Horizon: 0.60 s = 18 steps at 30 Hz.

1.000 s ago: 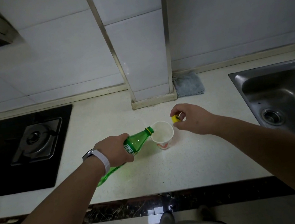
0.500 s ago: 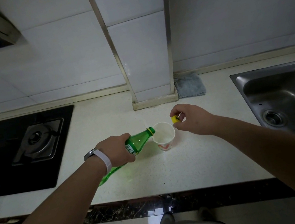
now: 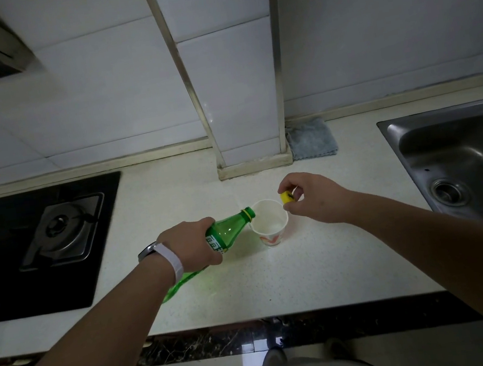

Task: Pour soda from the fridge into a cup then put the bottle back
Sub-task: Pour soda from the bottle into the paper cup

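- Fingers of the left hand [image 3: 191,244] are curled round the middle of a green plastic soda bottle [image 3: 229,226], gripping it over its label; a white wristband [image 3: 172,262] sits on that wrist.
- From that grip the bottle lies tilted almost flat, its base pointing back under the forearm and its open neck reaching forward and to the right of the knuckles.
- Just past the bottle's mouth stands a white paper cup [image 3: 269,224] with a red-orange mark on its side, upright on the pale speckled countertop [image 3: 308,266]; the mouth is over the cup's left rim, though whether it touches the rim cannot be told.
- Whether liquid is running from the bottle cannot be made out; the inside of the cup looks pale.
- Thumb and forefinger of the right hand [image 3: 314,200] pinch a yellow bottle cap [image 3: 288,197], with the other fingers curled in behind it.
- That cap is held just above and beside the cup's right rim, so the cup stands between the two hands.
- Beyond the right fingers, at the foot of a tiled column, lies a grey cloth [image 3: 312,143].
- Well to the right of the right hand is a steel sink [image 3: 463,158].
- Well to the left of the left hand is a black gas hob [image 3: 40,242].
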Available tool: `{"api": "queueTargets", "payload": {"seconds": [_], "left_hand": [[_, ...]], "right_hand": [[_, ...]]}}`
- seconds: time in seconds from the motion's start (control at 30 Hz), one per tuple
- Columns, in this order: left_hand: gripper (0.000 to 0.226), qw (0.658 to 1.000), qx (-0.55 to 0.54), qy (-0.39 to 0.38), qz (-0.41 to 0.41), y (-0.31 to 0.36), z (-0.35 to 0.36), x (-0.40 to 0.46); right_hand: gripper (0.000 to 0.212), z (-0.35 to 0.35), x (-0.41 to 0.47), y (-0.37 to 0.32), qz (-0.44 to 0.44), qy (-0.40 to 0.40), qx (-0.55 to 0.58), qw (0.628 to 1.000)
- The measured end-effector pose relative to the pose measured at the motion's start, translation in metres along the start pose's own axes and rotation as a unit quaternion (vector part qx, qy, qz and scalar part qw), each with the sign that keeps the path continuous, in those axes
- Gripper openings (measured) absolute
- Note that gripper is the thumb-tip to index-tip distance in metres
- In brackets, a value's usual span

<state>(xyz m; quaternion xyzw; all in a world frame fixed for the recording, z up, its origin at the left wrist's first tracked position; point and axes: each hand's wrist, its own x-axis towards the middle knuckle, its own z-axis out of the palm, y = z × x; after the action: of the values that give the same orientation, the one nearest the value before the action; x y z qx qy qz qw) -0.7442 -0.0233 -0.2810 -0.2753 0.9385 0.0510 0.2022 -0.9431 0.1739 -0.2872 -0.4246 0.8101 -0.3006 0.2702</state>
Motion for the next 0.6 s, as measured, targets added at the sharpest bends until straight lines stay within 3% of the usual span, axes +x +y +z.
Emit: {"api": "queueTargets", "payload": {"seconds": [0.6], "left_hand": [[0.078,1.0,-0.029,0.002,0.009,-0.0029,0.0029,0.002]], "right_hand": [[0.024,0.004,0.0027,-0.0032,0.015,0.006,0.007,1.0]]}}
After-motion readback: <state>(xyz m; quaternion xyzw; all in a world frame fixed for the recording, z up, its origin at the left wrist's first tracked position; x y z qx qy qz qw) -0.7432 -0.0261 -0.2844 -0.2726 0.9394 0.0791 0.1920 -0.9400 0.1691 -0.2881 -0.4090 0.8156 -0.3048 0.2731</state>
